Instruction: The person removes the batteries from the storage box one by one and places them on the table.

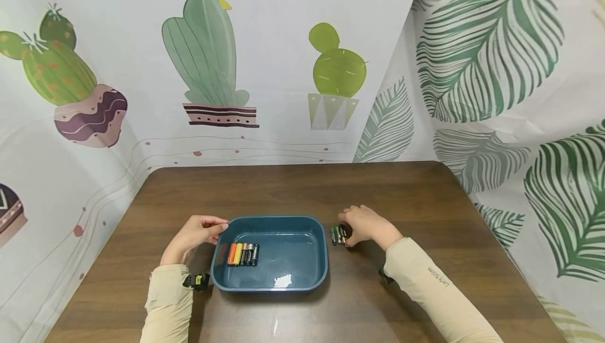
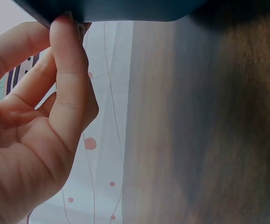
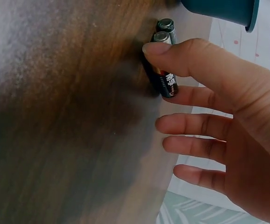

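while left fingers (image 1: 217,229) pinch a glossy tray (image 1: 288,259), right fingers (image 3: 193,96) touch cylindrical batteries (image 3: 168,85).

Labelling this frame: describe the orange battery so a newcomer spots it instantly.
On the brown table sits a dark blue tray. Inside, toward its left side, batteries lie side by side in a row. The orange battery is at the row's left end, beside a yellow battery; no other in the row is orange.
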`<state>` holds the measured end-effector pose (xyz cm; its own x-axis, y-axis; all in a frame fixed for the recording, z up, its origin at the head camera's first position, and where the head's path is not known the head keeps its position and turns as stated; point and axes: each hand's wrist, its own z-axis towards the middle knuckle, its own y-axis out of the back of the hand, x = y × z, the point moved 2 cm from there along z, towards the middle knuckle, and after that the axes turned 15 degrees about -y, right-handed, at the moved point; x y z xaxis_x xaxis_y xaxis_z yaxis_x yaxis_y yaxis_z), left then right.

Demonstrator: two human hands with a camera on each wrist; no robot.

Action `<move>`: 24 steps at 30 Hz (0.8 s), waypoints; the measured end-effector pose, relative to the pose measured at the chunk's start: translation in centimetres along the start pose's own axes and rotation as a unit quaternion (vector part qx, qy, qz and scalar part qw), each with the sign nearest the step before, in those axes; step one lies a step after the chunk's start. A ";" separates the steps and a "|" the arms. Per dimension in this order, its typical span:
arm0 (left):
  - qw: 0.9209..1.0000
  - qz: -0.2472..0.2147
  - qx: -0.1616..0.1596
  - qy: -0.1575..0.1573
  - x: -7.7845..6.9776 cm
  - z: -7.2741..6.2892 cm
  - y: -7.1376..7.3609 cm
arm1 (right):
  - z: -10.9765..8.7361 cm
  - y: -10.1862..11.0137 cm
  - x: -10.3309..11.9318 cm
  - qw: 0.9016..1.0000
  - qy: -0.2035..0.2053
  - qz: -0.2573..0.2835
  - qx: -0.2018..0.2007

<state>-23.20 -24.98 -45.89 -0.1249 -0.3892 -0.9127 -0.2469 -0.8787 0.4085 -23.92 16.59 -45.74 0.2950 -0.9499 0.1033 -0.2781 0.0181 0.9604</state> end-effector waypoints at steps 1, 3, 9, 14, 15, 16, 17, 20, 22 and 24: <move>1.000 0.000 0.001 -0.001 0.0 0.0 0.0 | 0.0 0.0 0.0 1.000 -0.002 0.001 0.001; 1.000 -0.002 0.002 -0.002 0.0 0.0 0.0 | -0.1 0.0 0.1 1.000 -0.003 0.002 0.001; 1.000 -0.001 0.000 0.000 0.0 -0.1 0.0 | -0.2 0.0 0.0 1.000 -0.006 0.001 -0.006; 1.000 0.004 -0.003 0.003 0.0 0.0 0.0 | -0.2 0.0 -0.1 1.000 -0.005 0.000 -0.011; 1.000 0.004 -0.003 0.003 0.1 0.0 0.0 | -0.3 0.1 -0.1 1.000 -0.005 0.000 -0.012; 1.000 0.003 -0.003 0.003 0.1 0.0 0.0 | -0.3 0.0 -0.1 1.000 -0.005 0.000 -0.012; 1.000 0.001 -0.003 0.003 0.1 0.0 0.0 | -0.3 0.0 -0.1 1.000 -0.004 -0.001 -0.012; 1.000 -0.004 -0.003 0.000 0.1 0.1 0.0 | -0.3 0.1 -0.1 1.000 0.001 -0.010 -0.015; 1.000 -0.007 0.001 -0.007 0.1 0.1 0.0 | -0.4 0.3 -0.1 1.000 0.001 -0.016 -0.020; 1.000 -0.009 0.004 -0.012 0.1 0.1 0.0 | -0.4 0.7 -0.1 0.999 0.001 -0.020 -0.025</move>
<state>-23.27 -25.00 -45.95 -0.1444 -0.3670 -0.9190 -0.2565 -0.8831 0.3929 -23.74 16.88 -44.99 0.3063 -0.9497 0.0652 -0.2205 -0.0042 0.9754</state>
